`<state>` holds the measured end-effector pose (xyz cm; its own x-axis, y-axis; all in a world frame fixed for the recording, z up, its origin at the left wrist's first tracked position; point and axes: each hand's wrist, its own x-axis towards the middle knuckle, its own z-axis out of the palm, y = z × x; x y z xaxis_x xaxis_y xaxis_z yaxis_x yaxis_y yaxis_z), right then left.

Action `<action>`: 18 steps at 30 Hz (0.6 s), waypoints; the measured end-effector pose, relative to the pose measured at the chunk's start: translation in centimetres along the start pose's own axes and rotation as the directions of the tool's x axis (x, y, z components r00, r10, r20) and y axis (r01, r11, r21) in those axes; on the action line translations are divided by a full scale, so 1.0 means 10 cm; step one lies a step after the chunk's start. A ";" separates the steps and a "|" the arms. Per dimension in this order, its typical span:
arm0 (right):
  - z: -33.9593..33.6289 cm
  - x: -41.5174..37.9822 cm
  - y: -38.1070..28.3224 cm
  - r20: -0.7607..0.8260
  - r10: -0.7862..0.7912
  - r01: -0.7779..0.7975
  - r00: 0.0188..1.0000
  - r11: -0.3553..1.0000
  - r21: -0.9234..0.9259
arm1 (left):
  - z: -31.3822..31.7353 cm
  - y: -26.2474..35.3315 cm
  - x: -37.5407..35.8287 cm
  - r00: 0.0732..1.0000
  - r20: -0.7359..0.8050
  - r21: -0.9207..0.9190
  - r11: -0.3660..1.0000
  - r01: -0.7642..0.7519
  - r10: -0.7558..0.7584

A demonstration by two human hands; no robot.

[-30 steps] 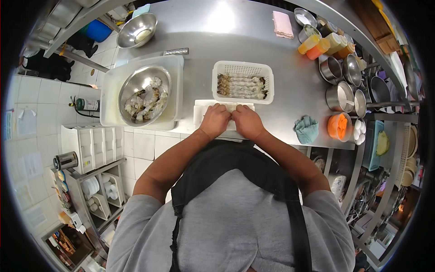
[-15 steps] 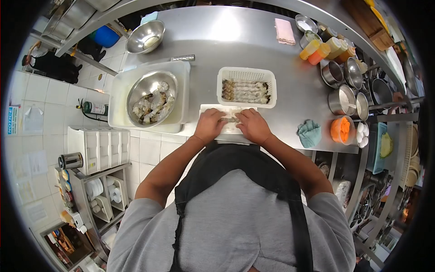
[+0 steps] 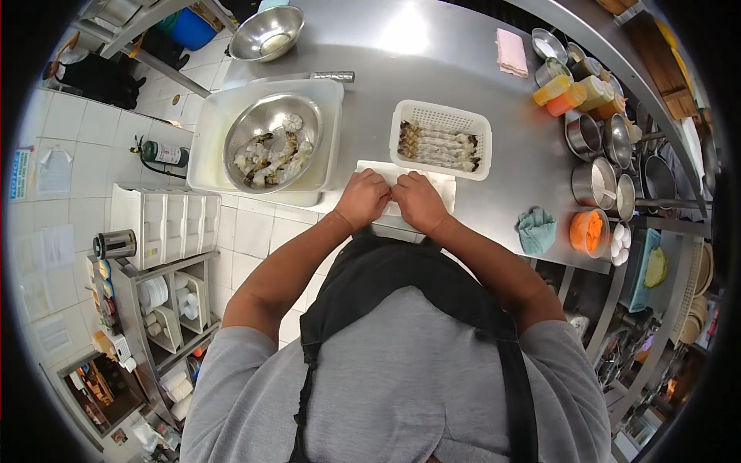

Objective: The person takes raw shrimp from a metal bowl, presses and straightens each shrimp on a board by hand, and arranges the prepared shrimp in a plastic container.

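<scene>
My left hand (image 3: 363, 201) and my right hand (image 3: 419, 201) are close together over a white cutting board (image 3: 444, 190) at the table's near edge. Both have curled, closed fingers around a shrimp, which they now almost wholly hide. Just beyond the board, a white perforated basket (image 3: 484, 147) holds a row of straightened shrimp (image 3: 438, 147). To the left, a metal colander (image 3: 258, 112) with a loose pile of shrimp (image 3: 274, 158) rests in a translucent plastic tub (image 3: 333, 116).
Another metal bowl (image 3: 266, 35) stands at the far left. A teal cloth (image 3: 536, 231) lies to the right, near a container of orange pieces (image 3: 590, 231), metal pots (image 3: 593, 183) and sauce bottles (image 3: 567, 99). A pink cloth (image 3: 511, 52) is farther back.
My hands have drawn together, and the shrimp seen between my fingers is now mostly hidden. The whole view has shifted and turned slightly.
</scene>
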<state>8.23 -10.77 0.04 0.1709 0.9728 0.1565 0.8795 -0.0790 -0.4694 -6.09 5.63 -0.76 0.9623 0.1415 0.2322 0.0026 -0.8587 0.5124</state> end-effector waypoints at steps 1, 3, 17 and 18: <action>-0.01 0.02 -0.01 0.022 -0.002 0.002 1.000 1.000 -0.007 | 0.00 0.00 0.00 1.000 0.026 0.015 1.000 0.013 -0.013; -0.01 0.04 -0.03 0.059 -0.002 0.004 0.998 1.000 -0.025 | -0.02 0.00 0.01 0.996 0.077 0.049 0.998 0.029 -0.033; -0.14 -0.22 0.17 -0.074 0.105 -0.100 0.992 0.993 0.068 | 0.12 0.14 0.12 1.000 -0.002 -0.131 0.991 0.020 -0.021; -0.13 -0.23 0.18 -0.064 0.098 -0.094 0.993 0.993 0.065 | 0.14 0.14 0.13 1.000 0.005 -0.147 0.989 0.013 -0.012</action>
<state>9.98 -13.42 -0.07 0.2846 0.9444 0.1645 0.8287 -0.1561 -0.5375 -4.48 3.97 -0.90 0.9637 0.1494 0.2214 -0.0249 -0.7750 0.6314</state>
